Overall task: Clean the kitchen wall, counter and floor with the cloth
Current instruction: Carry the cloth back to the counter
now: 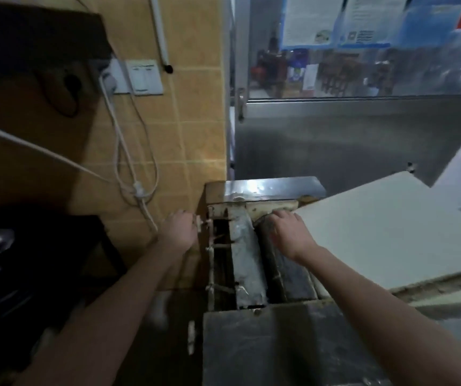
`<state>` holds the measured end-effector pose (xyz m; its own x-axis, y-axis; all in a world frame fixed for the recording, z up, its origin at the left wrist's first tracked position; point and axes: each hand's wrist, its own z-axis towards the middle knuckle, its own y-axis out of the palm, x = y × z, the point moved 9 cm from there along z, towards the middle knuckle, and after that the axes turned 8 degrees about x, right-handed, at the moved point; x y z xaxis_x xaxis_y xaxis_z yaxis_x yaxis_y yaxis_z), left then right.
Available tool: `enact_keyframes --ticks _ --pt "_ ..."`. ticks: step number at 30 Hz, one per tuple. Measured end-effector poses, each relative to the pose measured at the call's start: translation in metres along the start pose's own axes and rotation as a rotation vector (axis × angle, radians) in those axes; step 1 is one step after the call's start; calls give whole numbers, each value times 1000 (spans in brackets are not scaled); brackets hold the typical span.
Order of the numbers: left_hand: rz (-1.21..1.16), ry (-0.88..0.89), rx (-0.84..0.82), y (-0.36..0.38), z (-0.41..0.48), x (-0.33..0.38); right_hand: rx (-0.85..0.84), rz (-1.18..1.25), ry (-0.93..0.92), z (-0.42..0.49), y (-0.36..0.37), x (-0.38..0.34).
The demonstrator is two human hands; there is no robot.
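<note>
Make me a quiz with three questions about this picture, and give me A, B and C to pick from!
1. Where is the light switch?
A. On the wall tiles
B. On the floor
C. On the white board

2. What colour are the wall tiles?
A. Green
B. Orange-tan
C. Purple

3. What is the white plug doing?
A. Lying on the floor
B. Being held in a hand
C. Sitting in the socket

Answers:
1 is A: the light switch is fixed to the wall tiles, right beside the socket.
2 is B: the wall tiles look orange-tan, with pale lines between them.
3 is C: the white plug is pushed into the socket on the wall.
</note>
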<state>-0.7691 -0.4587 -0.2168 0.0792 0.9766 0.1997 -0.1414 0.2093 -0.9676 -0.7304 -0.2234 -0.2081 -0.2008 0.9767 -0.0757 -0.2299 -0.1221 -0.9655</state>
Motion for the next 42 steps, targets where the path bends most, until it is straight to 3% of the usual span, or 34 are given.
enact_keyframes --ticks 11,24,30,42 --pt "110 -384 109 -47 -137 -157 -111 128 -363 22 37 -175" --pt "180 -660 244 -116 -297 -338 -139 204 -650 -17 40 -405" --pt "291 -848 209 -156 -387 -423 -122 217 -813 -45 37 -539" --pt "271 -1138 198 -199 -531 -539 -138 405 -1106 -104 52 -756"
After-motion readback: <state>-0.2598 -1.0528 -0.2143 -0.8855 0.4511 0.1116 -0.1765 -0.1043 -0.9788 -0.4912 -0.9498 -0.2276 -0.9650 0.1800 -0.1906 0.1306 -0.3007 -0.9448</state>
